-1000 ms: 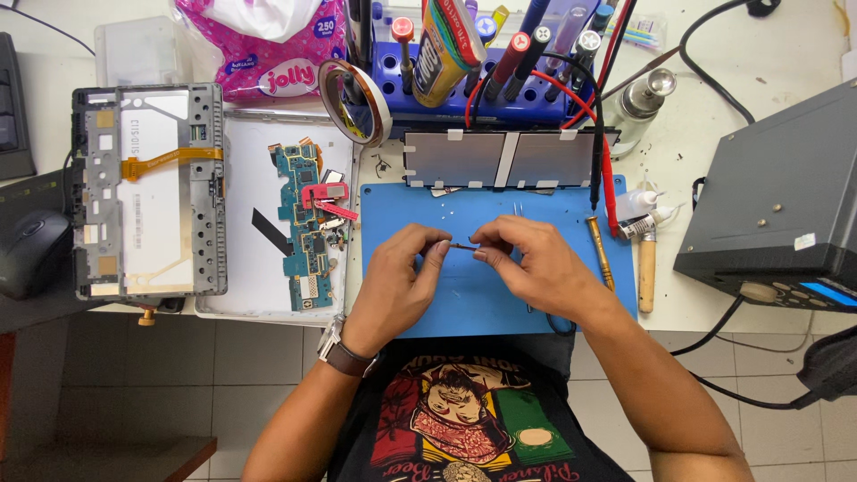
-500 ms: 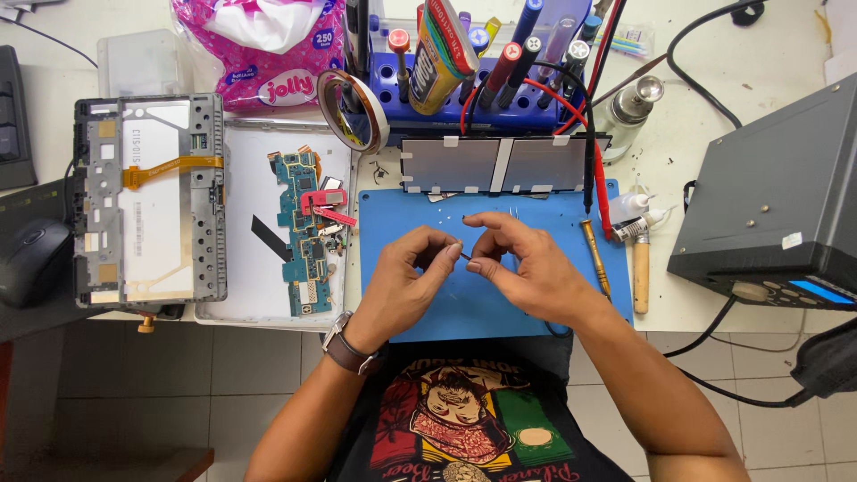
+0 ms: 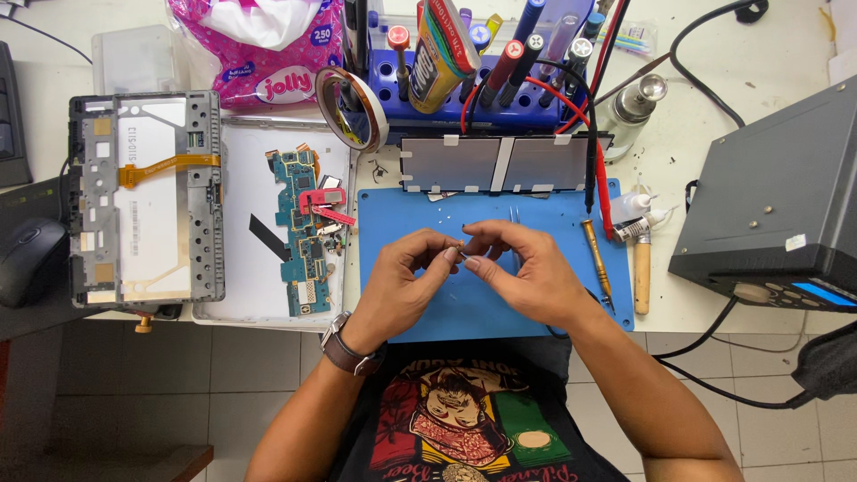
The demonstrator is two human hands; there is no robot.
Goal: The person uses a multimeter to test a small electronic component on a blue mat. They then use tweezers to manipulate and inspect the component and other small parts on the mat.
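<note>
Hands have barely shifted since 0.5 s ago.
Left hand (image 3: 403,290) and right hand (image 3: 525,275) pinch 1 tiny dark part (image 3: 461,254) over the smooth blue mat (image 3: 402,210).

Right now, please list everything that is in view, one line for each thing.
mat: 1, blue, desk centre
small part: 1, dark, pinched between both hands
circuit board: 1, teal, on the white tray left of the mat
frame: 1, grey, far left
tape roll: 1, amber, behind the mat
tool rack: 1, blue, rear centre
metal plate: 1, grey, mat's rear edge
screwdriver: 1, amber, mat's right edge
box: 1, black, right
mouse: 1, black, far left
left hand: 1
right hand: 1
</note>
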